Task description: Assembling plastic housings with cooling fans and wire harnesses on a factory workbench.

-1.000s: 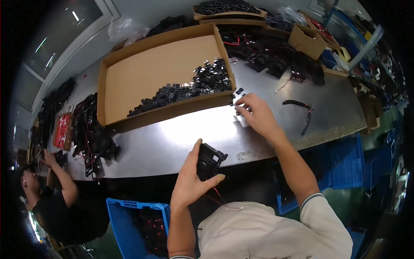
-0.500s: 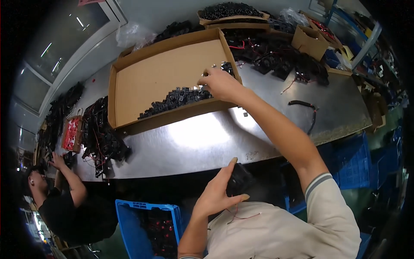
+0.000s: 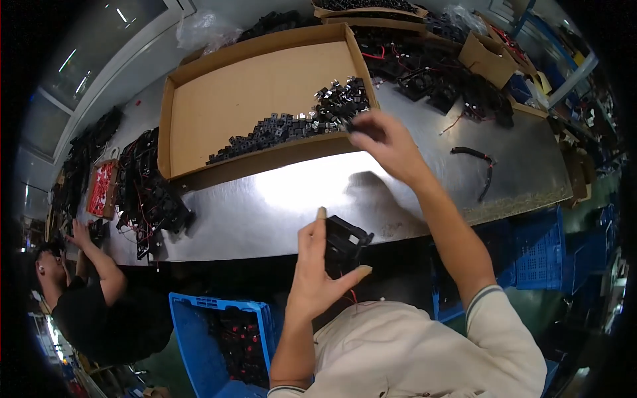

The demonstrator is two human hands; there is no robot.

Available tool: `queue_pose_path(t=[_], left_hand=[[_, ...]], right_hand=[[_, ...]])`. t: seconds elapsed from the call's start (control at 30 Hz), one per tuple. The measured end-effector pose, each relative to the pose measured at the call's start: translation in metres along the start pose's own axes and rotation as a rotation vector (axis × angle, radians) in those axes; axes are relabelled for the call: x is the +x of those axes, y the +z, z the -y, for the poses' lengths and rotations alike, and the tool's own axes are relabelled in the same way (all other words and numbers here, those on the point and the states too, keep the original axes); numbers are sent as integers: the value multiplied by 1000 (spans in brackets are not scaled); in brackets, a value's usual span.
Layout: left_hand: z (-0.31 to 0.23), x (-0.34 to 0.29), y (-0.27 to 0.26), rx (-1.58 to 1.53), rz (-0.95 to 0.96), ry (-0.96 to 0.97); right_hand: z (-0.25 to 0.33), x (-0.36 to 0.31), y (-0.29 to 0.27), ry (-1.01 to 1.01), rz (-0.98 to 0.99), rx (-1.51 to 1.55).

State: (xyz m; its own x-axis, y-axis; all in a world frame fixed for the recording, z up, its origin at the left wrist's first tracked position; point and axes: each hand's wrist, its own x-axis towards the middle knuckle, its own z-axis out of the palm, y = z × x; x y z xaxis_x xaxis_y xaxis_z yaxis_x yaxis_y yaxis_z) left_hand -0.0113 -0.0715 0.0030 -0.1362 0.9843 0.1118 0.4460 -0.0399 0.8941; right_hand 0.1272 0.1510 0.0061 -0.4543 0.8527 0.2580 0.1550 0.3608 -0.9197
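Note:
My left hand (image 3: 310,268) grips a black plastic housing (image 3: 346,244) just off the table's front edge, thumb below it and fingers along its left side. A thin red wire hangs from the housing toward my shirt. Over the front right rim of a shallow cardboard tray (image 3: 225,174), my right hand (image 3: 391,147) pinches a small black part (image 3: 353,126), slightly blurred. Inside the tray, many small black blocks (image 3: 269,134) lie heaped along the front side, and pieces with shiny metal (image 3: 338,99) fill the right corner.
Black wired assemblies (image 3: 431,83) lie at the back right of the metal table (image 3: 292,225), near a bent black cable (image 3: 490,174). More assemblies and a small box of red parts (image 3: 101,189) are at left. A blue crate (image 3: 219,305) stands below. A co-worker (image 3: 99,292) works at far left.
My right hand has drawn back from the tray's pile toward me with a small black part. My left hand has raised the housing, turning it into fuller view.

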Motion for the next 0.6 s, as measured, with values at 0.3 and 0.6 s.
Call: queue_pose_path(t=[0.3, 0.6], left_hand=[[38, -3, 34, -1572, 324, -325], [36, -75, 73, -1810, 770, -824]], right_hand=[[0, -106, -32, 33, 67, -269], [-26, -108, -34, 77, -3, -249]])
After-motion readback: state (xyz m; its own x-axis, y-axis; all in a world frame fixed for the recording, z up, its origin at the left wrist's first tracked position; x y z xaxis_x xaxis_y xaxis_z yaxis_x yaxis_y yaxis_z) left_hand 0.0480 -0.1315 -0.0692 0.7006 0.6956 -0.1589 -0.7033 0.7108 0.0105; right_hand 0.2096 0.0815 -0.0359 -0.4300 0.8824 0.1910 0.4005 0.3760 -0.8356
